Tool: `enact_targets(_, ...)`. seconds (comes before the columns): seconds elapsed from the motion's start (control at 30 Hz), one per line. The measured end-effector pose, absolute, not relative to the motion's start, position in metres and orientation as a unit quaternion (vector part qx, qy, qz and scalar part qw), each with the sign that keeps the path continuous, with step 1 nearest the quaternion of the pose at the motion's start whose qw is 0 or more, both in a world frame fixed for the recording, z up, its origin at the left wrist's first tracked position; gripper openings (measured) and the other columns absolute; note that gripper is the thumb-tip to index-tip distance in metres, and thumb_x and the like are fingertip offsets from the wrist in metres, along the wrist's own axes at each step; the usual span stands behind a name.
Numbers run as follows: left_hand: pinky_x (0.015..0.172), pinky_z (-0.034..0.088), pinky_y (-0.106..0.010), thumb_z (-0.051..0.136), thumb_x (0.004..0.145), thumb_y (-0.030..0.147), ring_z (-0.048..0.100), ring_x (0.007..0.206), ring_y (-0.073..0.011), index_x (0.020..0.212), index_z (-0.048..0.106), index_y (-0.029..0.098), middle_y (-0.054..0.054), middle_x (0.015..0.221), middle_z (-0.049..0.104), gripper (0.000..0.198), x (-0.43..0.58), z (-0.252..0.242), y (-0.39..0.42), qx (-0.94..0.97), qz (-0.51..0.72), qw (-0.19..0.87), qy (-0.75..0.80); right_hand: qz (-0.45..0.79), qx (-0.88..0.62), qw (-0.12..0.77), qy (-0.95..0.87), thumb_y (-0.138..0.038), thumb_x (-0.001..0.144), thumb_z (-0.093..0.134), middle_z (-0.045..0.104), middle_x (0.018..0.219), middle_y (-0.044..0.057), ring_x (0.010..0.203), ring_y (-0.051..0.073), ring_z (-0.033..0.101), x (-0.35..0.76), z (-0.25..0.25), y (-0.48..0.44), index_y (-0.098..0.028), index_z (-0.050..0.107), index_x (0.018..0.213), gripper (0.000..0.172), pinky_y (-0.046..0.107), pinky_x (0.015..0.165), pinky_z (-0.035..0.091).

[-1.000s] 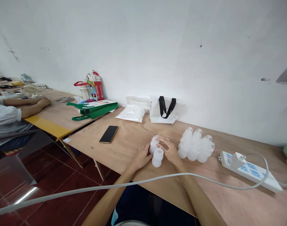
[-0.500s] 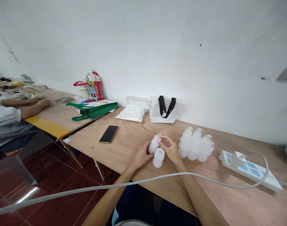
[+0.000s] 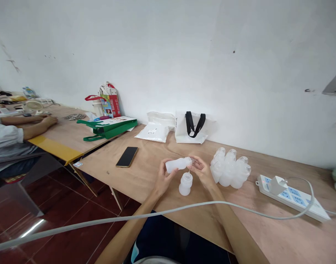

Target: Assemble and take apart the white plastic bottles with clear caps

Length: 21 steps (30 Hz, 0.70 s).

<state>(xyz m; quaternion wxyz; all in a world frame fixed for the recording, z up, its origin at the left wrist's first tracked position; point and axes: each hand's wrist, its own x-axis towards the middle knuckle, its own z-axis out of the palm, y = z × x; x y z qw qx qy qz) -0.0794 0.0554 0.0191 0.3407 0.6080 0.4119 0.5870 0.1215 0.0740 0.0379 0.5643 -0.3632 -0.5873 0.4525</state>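
My left hand (image 3: pixel 162 179) grips the base of a small white plastic bottle (image 3: pixel 176 164), held sideways above the table. My right hand (image 3: pixel 202 171) pinches the bottle's neck end, where a thin clear film shows. A second white bottle (image 3: pixel 185 183) stands upright on the wooden table (image 3: pixel 145 168) just below and between my hands. A wrapped pack of several similar bottles (image 3: pixel 230 168) lies to the right of my right hand.
A black phone (image 3: pixel 127 156) lies to the left. A white bag with black handles (image 3: pixel 192 128) and a white pouch (image 3: pixel 155 132) sit by the wall. A power strip (image 3: pixel 291 198) lies right; its white cable (image 3: pixel 107 220) crosses in front. Another person's arms (image 3: pixel 32 126) rest on the left table beside a green bag (image 3: pixel 108 126).
The bottle that stood on the table has been lifted and turned sideways between both hands. The other bottle has stayed upright in place.
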Motion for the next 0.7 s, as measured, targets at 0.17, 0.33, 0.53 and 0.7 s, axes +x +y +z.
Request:
enact_targets(0.17,0.08,0.053,-0.033,0.052,0.096,0.063,0.062,0.086,-0.0181,0.123,0.049,0.022,-0.004,0.101,0.064,0.05,-0.08,0.016,0.058,0.596,0.572,0.386,0.41,0.46,-0.343,0.54,-0.615,-0.047,0.069,0.088,0.074,0.119,0.008,0.117,0.029,0.067,0.127,0.046,0.072,-0.026,0.069,0.115,0.053,0.044,0.097,0.058)
enact_targets(0.33,0.063,0.047,-0.029,0.04,0.098,0.07,0.051,0.065,-0.0131,0.117,0.049,0.02,0.001,0.081,0.056,0.055,-0.08,0.01,0.061,0.6,0.536,0.436,0.403,0.457,-0.333,0.53,-0.632,-0.043,0.068,0.089,0.072,0.125,0.008,0.115,0.027,0.068,0.133,0.049,0.071,-0.026,0.071,0.107,0.046,0.046,0.102,0.056)
enact_targets(0.53,0.068,0.05,-0.032,0.034,0.1,0.069,0.057,0.077,-0.0176,0.109,0.054,0.021,-0.002,0.087,0.059,0.053,-0.085,0.008,0.062,0.61,0.522,0.402,0.441,0.421,-0.372,0.506,-0.655,-0.046,0.071,0.087,0.075,0.12,0.007,0.113,0.027,0.069,0.134,0.05,0.069,-0.026,0.074,0.108,0.044,0.045,0.102,0.054)
enact_targets(0.7,0.084,0.053,-0.036,0.05,0.097,0.062,0.061,0.1,-0.0231,0.129,0.05,0.022,-0.008,0.116,0.062,0.051,-0.083,0.011,0.058,0.664,0.508,0.368,0.408,0.403,-0.424,0.519,-0.624,-0.054,0.072,0.084,0.079,0.101,0.008,0.088,0.025,0.074,0.137,0.049,0.071,-0.022,0.076,0.104,0.045,0.039,0.084,0.06)
